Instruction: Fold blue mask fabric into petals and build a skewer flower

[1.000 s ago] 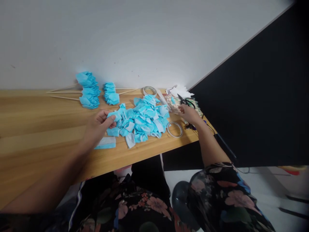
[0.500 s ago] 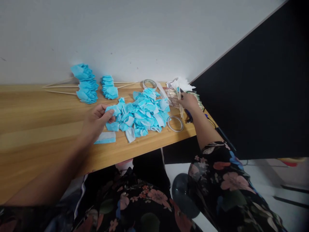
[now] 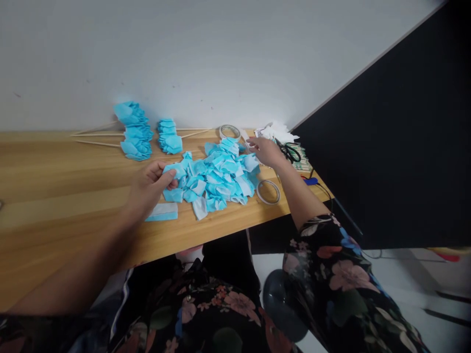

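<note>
Left hand (image 3: 158, 179) pinches blue piece (image 3: 174, 169), left of centre, at pile (image 3: 224, 176); right hand (image 3: 267, 151), right of centre, by pile's upper right (can't tell if holding anything). Risk: low right forearm (image 3: 300, 193) sweep knocks tape roll (image 3: 258, 194) off worktop (image 3: 73, 196).

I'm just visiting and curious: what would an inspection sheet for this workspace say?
Surface: wooden tabletop with visible grain.
Work items: loose heap of blue pieces; two groups of blue bunches on sticks, left group and smaller group, lying toward the wall.
Clutter: near tape roll, far tape roll, white scraps, dark-handled scissors.
Hands: left hand pinches a blue piece; right hand is beside the heap, its grip unclear.
Cables: thin dark cable at the table's right end.
Surroundings: grey wall behind, dark panel at right.
</note>
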{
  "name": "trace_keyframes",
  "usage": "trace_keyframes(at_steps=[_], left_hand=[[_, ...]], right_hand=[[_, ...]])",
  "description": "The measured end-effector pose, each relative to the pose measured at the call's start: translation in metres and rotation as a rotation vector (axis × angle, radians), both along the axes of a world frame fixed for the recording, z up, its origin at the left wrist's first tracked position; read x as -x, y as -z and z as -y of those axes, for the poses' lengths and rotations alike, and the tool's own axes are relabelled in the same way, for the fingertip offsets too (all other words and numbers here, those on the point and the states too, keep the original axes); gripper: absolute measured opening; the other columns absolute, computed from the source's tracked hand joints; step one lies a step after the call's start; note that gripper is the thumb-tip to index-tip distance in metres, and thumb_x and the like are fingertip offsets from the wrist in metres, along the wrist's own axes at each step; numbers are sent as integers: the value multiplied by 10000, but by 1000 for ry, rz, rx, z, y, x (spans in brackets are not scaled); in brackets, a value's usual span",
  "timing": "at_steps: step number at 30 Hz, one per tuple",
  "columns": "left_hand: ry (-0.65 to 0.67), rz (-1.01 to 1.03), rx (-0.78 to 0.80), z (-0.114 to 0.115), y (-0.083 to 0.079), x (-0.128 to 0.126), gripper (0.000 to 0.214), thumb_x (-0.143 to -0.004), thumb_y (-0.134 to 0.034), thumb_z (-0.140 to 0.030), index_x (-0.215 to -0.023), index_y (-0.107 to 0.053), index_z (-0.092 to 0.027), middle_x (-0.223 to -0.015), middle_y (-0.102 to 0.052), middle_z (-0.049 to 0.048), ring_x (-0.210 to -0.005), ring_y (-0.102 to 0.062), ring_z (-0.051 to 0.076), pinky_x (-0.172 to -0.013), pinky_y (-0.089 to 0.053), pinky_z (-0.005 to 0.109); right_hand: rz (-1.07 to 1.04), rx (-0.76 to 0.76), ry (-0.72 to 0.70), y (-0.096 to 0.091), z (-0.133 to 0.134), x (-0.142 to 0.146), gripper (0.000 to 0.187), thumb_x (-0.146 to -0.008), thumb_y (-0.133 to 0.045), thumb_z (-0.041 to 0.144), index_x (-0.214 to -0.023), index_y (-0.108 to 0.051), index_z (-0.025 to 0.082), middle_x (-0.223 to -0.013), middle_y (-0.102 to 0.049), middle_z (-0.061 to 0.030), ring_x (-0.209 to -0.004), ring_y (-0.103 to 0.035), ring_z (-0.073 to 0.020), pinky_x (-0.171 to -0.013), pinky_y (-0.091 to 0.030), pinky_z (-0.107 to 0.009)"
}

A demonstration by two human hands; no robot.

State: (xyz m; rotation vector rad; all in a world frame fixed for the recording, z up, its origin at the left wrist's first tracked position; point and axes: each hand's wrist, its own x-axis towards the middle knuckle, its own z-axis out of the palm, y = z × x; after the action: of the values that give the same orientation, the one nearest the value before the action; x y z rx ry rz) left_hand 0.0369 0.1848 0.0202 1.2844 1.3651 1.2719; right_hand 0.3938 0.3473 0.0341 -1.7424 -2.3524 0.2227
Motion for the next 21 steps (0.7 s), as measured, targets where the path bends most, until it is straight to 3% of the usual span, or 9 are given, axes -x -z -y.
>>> trace_keyframes(at_steps=[6,13,17,21], left_hand=[[-4,1,-26,1,-4,-2,176,-837,-671,-331,-752,-562,-223,-621,-641,-14,-584,-609,147,-593,-539,276],[-19,22,-48,1,-2,0,163,-838,-678,-306,-754,-564,-225,-614,-647,-7,-569,-613,144,-572,-534,267],[-24,15,-70,-1,1,2,173,-850,-691,-301,-758,-566,-224,-611,-645,-8,-566,-612,142,-579,-538,261],[-33,52,-93,-3,3,3,163,-827,-719,-296,-757,-590,-225,-607,-653,-11,-542,-599,134,-552,-526,249]], right_hand=[[-151,55,-152,13,-24,13,599,-966,-458,150,-1550,-592,142,-1430,-723,-145,-1294,-687,-308,-1125,-531,-468],[-209,141,-448,17,-24,19,554,-897,-497,109,-1369,-756,239,-1314,-786,-82,-1219,-716,-281,-1120,-529,-480],[-251,-60,-338,7,-8,6,524,-928,-454,105,-1341,-761,206,-1339,-767,-119,-1264,-699,-281,-1141,-509,-476],[-354,-345,-106,-12,48,-26,413,-1032,-444,225,-1300,-757,202,-1307,-774,-122,-1230,-715,-270,-1114,-524,-456]])
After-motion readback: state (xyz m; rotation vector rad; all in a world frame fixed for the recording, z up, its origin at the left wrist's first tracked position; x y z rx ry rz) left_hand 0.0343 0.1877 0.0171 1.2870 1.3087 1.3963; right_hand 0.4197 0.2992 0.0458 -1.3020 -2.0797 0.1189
